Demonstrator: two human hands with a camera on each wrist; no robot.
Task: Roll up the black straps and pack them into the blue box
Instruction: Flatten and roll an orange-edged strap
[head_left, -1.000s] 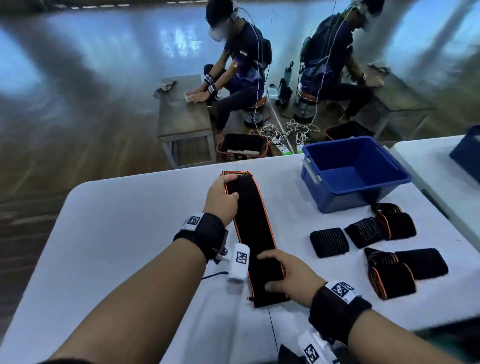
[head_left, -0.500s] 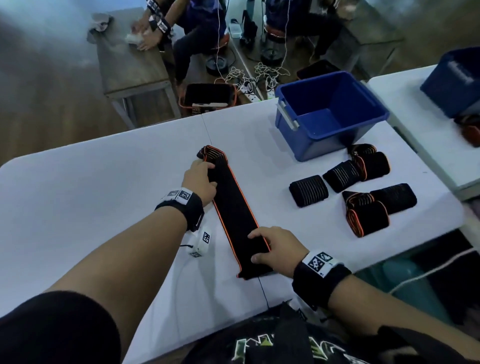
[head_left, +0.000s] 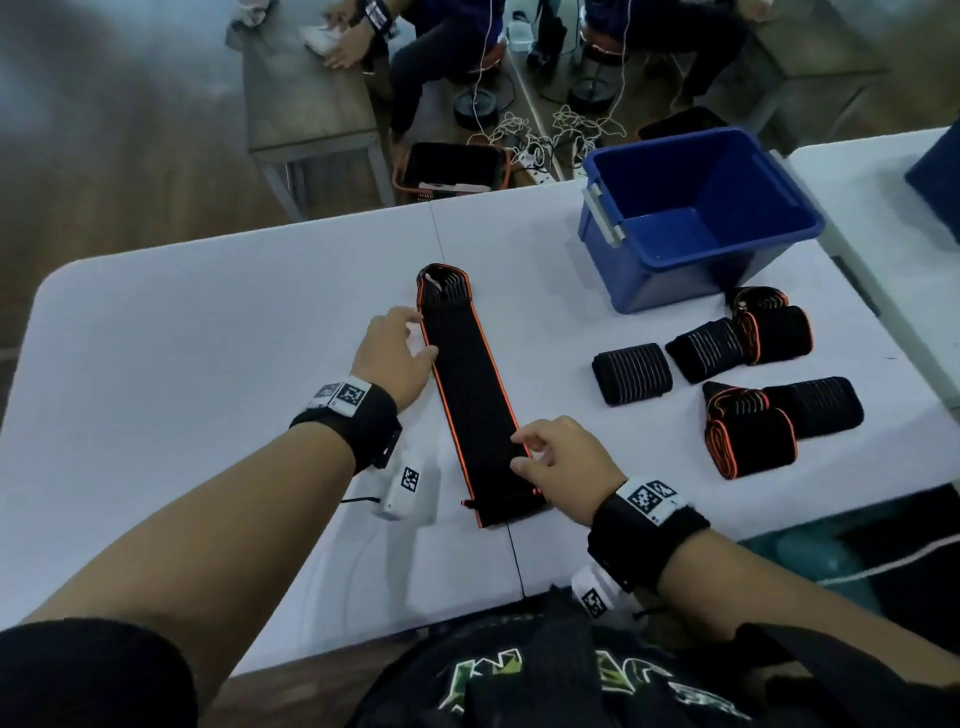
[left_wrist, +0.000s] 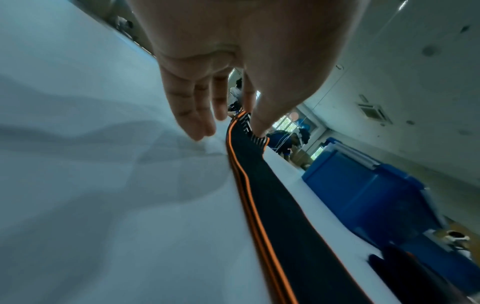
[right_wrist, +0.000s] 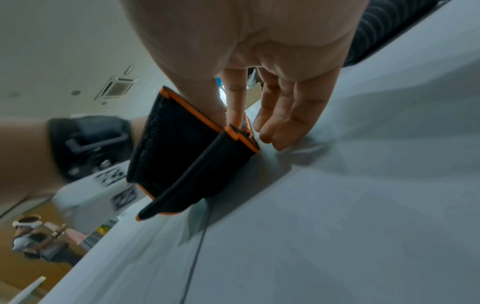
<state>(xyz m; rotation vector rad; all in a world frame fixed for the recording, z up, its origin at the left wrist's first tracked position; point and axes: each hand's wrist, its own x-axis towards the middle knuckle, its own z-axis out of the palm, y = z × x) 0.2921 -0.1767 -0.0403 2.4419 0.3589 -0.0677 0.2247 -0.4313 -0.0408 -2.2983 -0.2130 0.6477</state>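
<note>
White table (head_left: 208, 332) carries the flat strap (head_left: 467, 395); left hand (head_left: 397, 358) loose-fingered, right hand (head_left: 563, 462) pinching its near end. Roll tightly, edges aligned.

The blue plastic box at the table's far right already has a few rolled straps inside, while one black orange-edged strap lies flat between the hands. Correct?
Not quite. The blue plastic box is empty in the head view; the rolled straps lie on the white table beside it. The black orange-edged strap does lie flat.
</note>
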